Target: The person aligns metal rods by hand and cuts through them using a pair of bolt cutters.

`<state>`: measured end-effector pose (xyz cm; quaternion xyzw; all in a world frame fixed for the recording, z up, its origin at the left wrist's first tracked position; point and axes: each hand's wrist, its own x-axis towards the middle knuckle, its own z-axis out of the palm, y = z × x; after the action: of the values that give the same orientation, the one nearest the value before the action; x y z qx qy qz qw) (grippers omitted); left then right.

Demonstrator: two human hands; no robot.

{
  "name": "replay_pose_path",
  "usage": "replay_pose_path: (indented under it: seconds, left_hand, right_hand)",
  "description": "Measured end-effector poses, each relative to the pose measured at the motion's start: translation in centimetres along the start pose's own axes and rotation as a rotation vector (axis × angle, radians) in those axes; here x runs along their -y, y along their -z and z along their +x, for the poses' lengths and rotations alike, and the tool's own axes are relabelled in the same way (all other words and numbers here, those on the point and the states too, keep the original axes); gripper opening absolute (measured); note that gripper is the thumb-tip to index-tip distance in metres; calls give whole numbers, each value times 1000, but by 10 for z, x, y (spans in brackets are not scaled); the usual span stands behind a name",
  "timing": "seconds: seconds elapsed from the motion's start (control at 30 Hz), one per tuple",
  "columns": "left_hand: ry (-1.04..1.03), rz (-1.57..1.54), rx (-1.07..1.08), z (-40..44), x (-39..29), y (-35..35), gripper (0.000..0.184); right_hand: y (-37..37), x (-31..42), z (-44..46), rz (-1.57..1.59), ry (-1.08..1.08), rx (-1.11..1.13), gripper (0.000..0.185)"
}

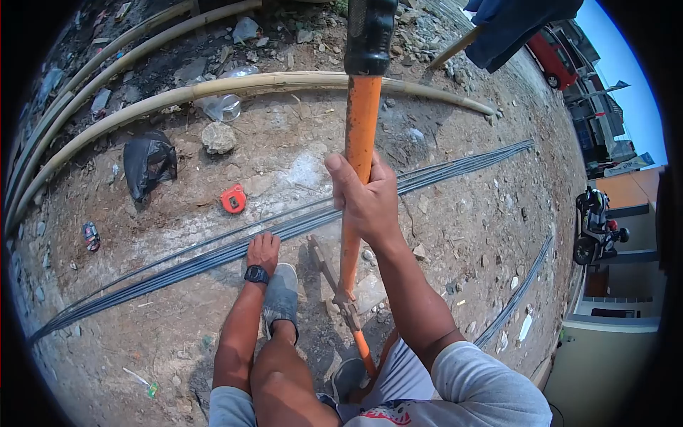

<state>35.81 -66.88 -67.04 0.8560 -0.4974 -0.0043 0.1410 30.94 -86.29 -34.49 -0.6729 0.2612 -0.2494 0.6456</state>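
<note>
– Closed on what, near the frame's centre?

– Around an orange-handled tool point(351, 245), by the right hand point(368, 193): fingers wrapped behind the shaft, thumb laid up along its near side. Runs from a black grip point(368, 35) at the top edge down to a joint and metal jaws just below centre.

– And lower left of there?

– Touching a bundle of thin metal bars point(306, 224) with the left hand point(263, 250), fingers side by side and pointing up the frame. Can't tell whether pinching any bar; undersides hidden.

– Any writing?

– On the wristwatch point(256, 273), too small to read. Same for the red tape measure point(233, 200), left of centre, just above the bars. At the bottom edge, only partly visible red print on the grey shirt point(388, 413). At far right, too small again on a banner point(629, 165).

– Containers?

– Look upper left for a black plastic bag point(149, 165), slumped near a pale stone point(218, 138), contents hidden. Beside the bamboo pole point(306, 80), see a clear plastic container point(224, 107), contents hard to tell. Farther left, find a crumpled packet point(91, 236), lettering blurred.
</note>
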Motion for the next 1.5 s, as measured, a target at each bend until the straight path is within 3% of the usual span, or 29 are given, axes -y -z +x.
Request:
replay_pose_path:
  seconds: [0.2, 0.6, 0.7, 0.9, 1.1, 1.17, 1.3, 1.5]
  left_hand:
    - [-190, 141, 37, -1, 2, -1, 8]
    - [2, 127, 89, 6, -16, -10, 8]
    - [3, 74, 142, 9, -16, -5, 8]
    - [-85, -76, 55, 7, -11, -4, 9]
    - [105, -259, 329, 1, -19, 25, 15]
    - [159, -323, 273, -13, -17, 2, 17]
    - [230, -535, 331, -17, -20, 25, 29]
    - [293, -490, 331, -21, -36, 45, 56]
  right_hand:
    - [-5, -4, 1, -52, 41, -23, 33]
    - [-1, -10, 5, -103, 58, -50, 34]
    - [4, -12, 6, -103, 62, -29, 35]
    - [5, -11, 5, -91, 77, -34, 35]
    - [3, -11, 5, -84, 77, -27, 35]
    - [3, -12, 4, -77, 78, -21, 35]
    - [0, -12, 5, -78, 91, -8, 34]
    - [-4, -13, 3, -53, 100, 3, 34]
